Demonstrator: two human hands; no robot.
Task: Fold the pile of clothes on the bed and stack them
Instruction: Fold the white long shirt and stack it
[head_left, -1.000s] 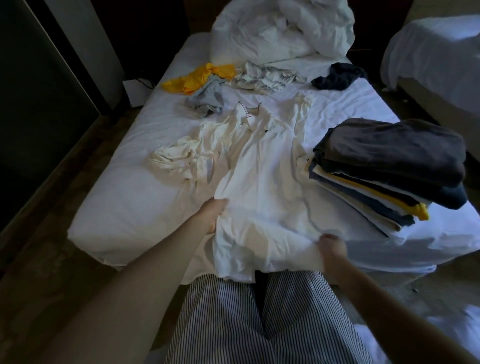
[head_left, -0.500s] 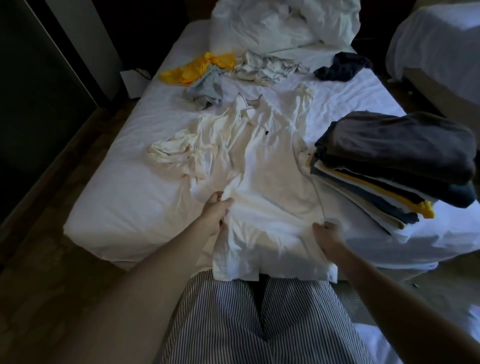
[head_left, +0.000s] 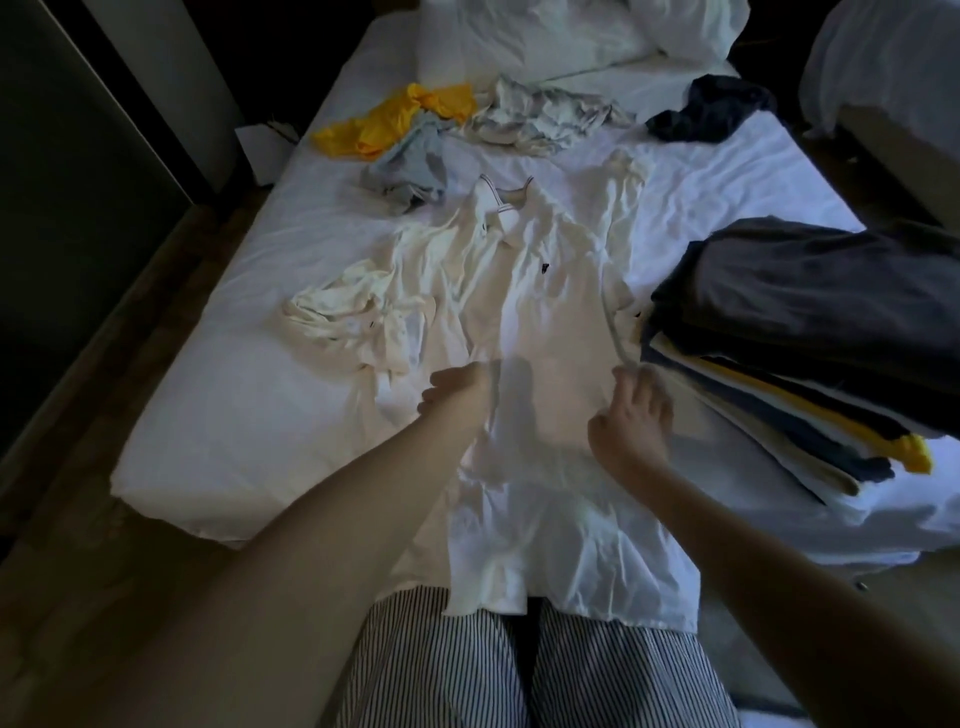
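- Both hands have climbed from the hem to the middle of the white polo shirt (head_left: 550, 312), and its hem now hangs off the bed (head_left: 234, 415) over striped trousers (head_left: 441, 670).
- Head view: the left hand (head_left: 457, 395) curls its fingers into the shirt's left edge, and the right hand (head_left: 631, 426) pinches the right side seam.
- Best to draw both sides taut and level and flatten the bunched left sleeve first, keeping clear of the folded stack (head_left: 805, 338) just beside it.
- The shirt lies mid-bed, front up, collar away, creased, with a small dark chest logo.
- A yellow garment (head_left: 395, 119) and other loose clothes wait near the pillows.
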